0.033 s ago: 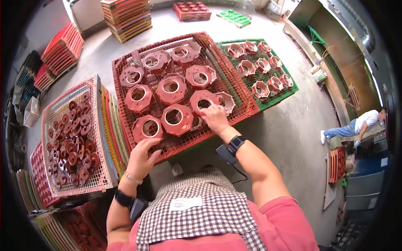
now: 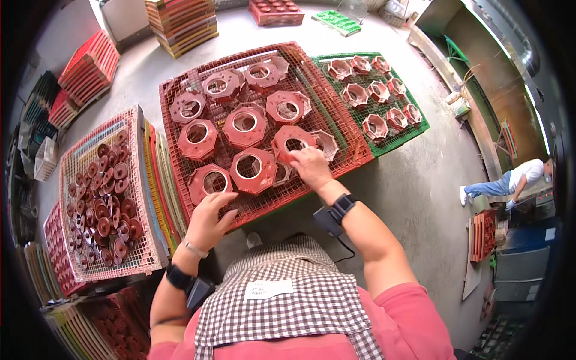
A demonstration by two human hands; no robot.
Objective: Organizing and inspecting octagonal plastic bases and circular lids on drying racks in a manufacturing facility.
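Rows of dark red octagonal pieces with round holes lie on a red mesh tray (image 2: 336, 129). My right hand (image 2: 312, 167) pinches the near right rim of one octagonal piece (image 2: 287, 137), which sits slightly tilted; its fingertips are partly hidden. Beside it on the right is a paler, open-sided octagonal piece (image 2: 327, 144). My left hand (image 2: 209, 221) is held with thumb and fingers apart, holding nothing, just below the near-left octagonal piece (image 2: 201, 181). Whether its fingertips touch that piece I cannot tell. Another octagonal piece (image 2: 255, 182) lies between my hands.
A green mesh tray (image 2: 401, 135) bearing smaller octagonal pieces adjoins at right. On the left, a pale mesh tray (image 2: 144, 228) carries many dark red round lids, atop stacked trays. More stacked trays (image 2: 183, 27) stand behind. A person (image 2: 510, 180) works at far right.
My left hand has shifted slightly right and back from the near-left piece. The piece at my right hand has tilted a little, its far edge rising. My right hand has barely moved.
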